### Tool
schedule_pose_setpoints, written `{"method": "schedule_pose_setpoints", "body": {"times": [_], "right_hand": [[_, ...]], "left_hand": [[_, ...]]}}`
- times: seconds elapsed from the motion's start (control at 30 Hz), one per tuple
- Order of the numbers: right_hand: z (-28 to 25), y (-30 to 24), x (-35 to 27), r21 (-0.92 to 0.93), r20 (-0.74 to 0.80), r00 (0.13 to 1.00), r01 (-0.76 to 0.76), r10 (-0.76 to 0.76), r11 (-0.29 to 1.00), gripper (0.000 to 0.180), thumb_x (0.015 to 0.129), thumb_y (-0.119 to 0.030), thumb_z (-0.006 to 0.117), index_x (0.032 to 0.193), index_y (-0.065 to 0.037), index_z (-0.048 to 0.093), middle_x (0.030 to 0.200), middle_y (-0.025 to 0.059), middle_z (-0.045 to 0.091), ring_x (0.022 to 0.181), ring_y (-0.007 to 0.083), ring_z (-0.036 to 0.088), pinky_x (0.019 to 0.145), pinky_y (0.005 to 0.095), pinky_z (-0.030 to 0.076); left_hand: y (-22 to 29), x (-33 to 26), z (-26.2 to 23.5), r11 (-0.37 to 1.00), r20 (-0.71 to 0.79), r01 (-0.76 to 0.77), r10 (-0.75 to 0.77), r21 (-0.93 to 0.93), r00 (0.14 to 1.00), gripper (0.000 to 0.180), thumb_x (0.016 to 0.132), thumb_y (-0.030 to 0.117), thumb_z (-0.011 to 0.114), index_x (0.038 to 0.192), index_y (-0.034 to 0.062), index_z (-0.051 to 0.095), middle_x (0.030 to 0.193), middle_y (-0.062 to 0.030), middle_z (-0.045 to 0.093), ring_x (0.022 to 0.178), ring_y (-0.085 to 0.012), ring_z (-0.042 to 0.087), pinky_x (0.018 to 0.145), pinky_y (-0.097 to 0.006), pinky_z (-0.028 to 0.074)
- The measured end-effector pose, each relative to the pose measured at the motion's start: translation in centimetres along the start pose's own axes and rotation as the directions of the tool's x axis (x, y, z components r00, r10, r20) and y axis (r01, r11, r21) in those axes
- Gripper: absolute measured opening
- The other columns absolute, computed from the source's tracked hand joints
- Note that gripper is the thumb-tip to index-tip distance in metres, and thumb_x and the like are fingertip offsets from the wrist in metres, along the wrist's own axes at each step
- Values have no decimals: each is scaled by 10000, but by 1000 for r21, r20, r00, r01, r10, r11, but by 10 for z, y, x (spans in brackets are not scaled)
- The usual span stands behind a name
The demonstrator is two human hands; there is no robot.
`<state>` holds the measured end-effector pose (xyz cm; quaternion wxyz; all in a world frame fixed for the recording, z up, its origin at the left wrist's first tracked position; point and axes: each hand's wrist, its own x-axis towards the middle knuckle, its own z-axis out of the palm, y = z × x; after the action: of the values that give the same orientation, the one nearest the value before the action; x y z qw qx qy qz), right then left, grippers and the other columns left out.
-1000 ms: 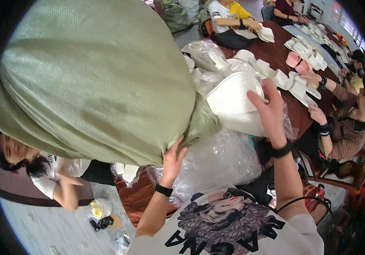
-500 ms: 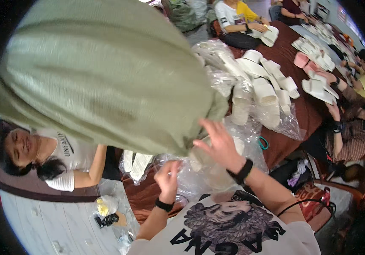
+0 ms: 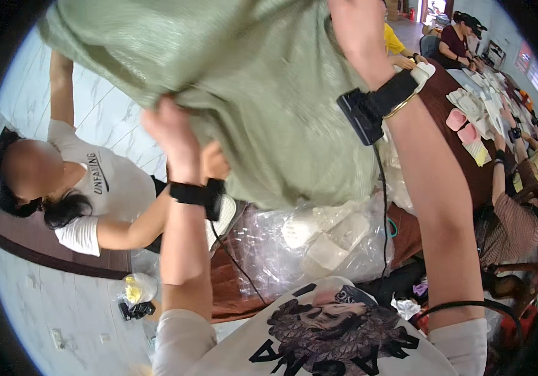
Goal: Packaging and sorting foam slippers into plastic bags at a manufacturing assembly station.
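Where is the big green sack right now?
In the head view the big green sack fills the upper middle, held up over the clear plastic bags, with the left hand gripping its lower edge.

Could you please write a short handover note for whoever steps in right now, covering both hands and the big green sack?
Left hand: raised, grip closed on a bunched fold at the lower edge of the green woven sack.
Right hand: up on the sack's far side, out of view past the top edge; only the forearm and wrist strap show.
Sack: held high over the brown table, tipped above the clear plastic bags of white moulded pieces.
A co-worker is at the left, arm reaching under the sack.
Done: sack lifted clear of the table.
Left: whether it is emptied cannot be seen; it is not yet set down.
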<state>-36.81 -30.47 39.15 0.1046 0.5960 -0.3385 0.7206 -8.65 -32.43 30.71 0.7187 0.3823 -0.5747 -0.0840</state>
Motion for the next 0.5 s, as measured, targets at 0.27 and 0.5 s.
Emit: {"method": "schedule_pose_setpoints", "body": {"times": [0.27, 0.5], "right_hand": [[-16, -7, -97, 146, 464, 868, 122, -177, 982, 566, 814, -445, 689, 1237, -96, 548, 1205, 145, 572, 1171, 312, 515, 978, 424, 417], [-46, 2, -296, -389, 803, 498, 22, 328, 921, 918, 727, -331, 765, 1494, -244, 268, 1555, 147, 193, 1433, 363, 188, 1104, 607, 195]], "left_hand": [[15, 74, -78, 683, -57, -409, 550, 605, 833, 245, 853, 71, 507, 910, -107, 667, 871, -229, 680, 769, -334, 679, 662, -404, 538], [60, 106, -211, -215, 271, -165, 734, 962, 623, 354, 720, 203, 669, 897, -103, 681, 944, -268, 676, 886, -379, 662, 711, -426, 530]]}}
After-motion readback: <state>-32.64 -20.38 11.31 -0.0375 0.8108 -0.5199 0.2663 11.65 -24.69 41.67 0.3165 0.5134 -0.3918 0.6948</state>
